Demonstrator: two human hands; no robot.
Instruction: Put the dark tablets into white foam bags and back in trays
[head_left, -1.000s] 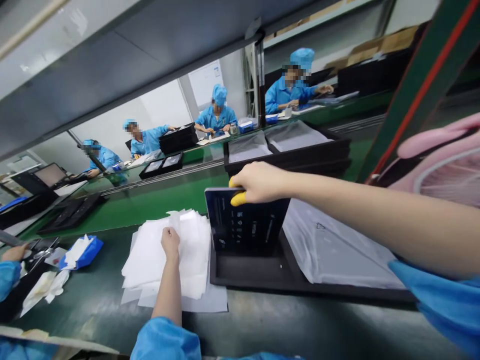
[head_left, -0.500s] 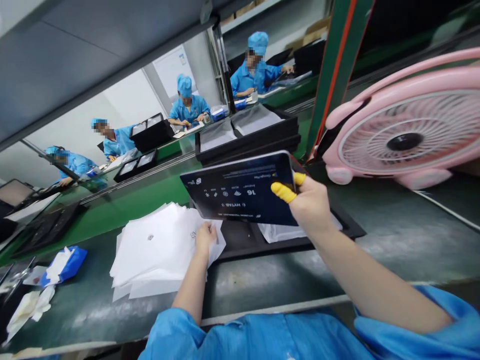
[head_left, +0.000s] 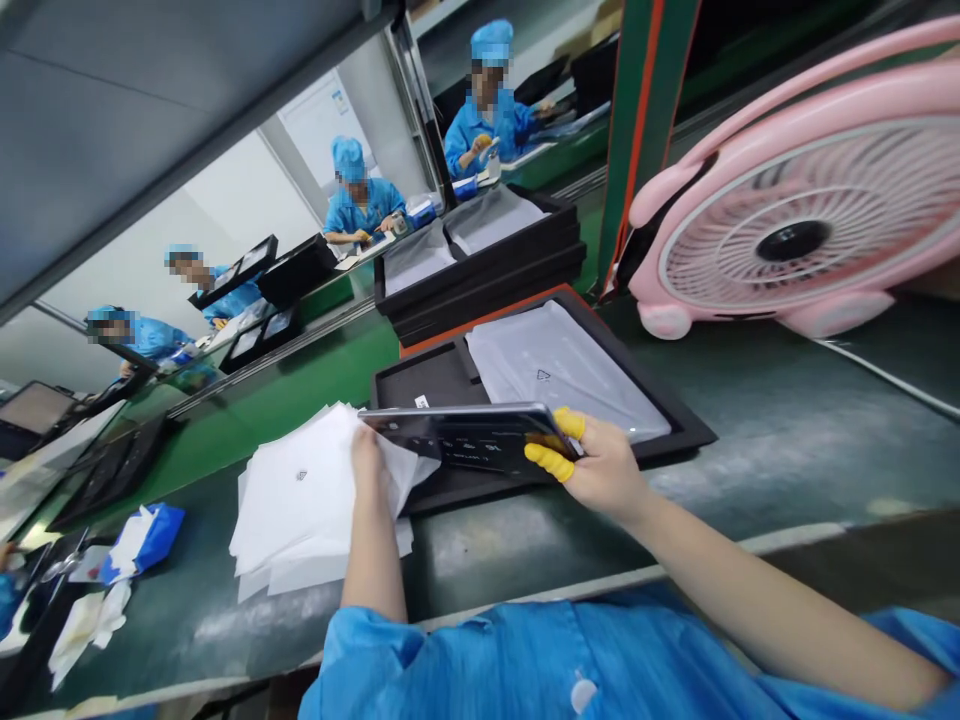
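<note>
A dark tablet (head_left: pixel 465 440) is tilted nearly edge-on above a black tray (head_left: pixel 390 385). My right hand (head_left: pixel 600 465), with yellow covers on thumb and finger, grips its right end. At the tablet's left end is my left hand (head_left: pixel 369 455), closed on the top white sleeve; its fingertips are partly hidden behind the sleeve and tablet. The sleeve's mouth lies around the tablet's lower left corner. Under that hand spreads a pile of white sleeves (head_left: pixel 292 510). In the tray's right compartment lies a tablet-sized item in a white sleeve (head_left: pixel 562 370); the left compartment shows a small white label.
A pink fan (head_left: pixel 795 240) stands at the right, its white cable on the green bench. Stacked black trays (head_left: pixel 480 270) are behind the tray. A blue tissue pack (head_left: pixel 142 540) lies left. Several people in blue work across the bench.
The tablet has come down and left, tipping flatter, and now meets the sleeve at my left hand. My left hand has lifted the sleeve's edge. The sleeved item in the tray is now uncovered.
</note>
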